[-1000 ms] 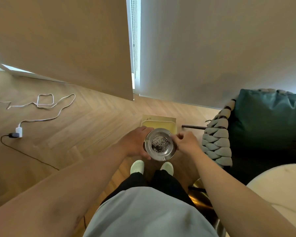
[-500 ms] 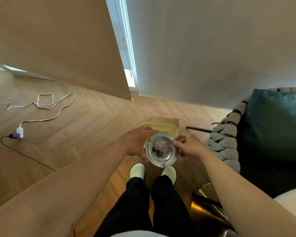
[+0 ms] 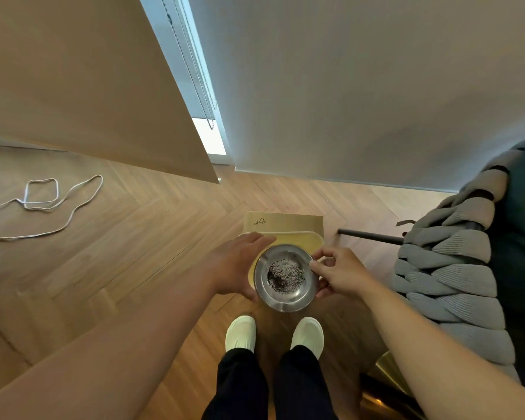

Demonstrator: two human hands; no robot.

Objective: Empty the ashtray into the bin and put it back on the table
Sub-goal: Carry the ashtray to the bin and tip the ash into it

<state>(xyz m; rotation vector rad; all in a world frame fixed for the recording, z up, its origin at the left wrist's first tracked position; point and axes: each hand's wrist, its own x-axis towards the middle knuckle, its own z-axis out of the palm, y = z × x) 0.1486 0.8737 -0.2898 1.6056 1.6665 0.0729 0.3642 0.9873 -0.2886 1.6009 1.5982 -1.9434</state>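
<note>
I hold a round steel ashtray (image 3: 286, 278) level in front of me, with a heap of grey and black ash in its bowl. My left hand (image 3: 236, 265) cups its left side and underside. My right hand (image 3: 340, 272) pinches the right rim with thumb and forefinger. Just beyond and below the ashtray stands a yellow-tan rectangular bin (image 3: 288, 233) on the floor, with handwriting on its far lip; the ashtray covers its near part. The table is out of view.
My two feet in pale shoes (image 3: 241, 334) stand on the herringbone wood floor right behind the bin. A chair with thick woven grey cord (image 3: 455, 277) and a green cushion is at right, a brass base (image 3: 388, 375) beside it. A white cable (image 3: 58, 198) lies at left.
The view has tipped down and forward. The ashtray, held in both hands, has come slightly closer over the bin's near edge. The table top at lower right has left the frame.
</note>
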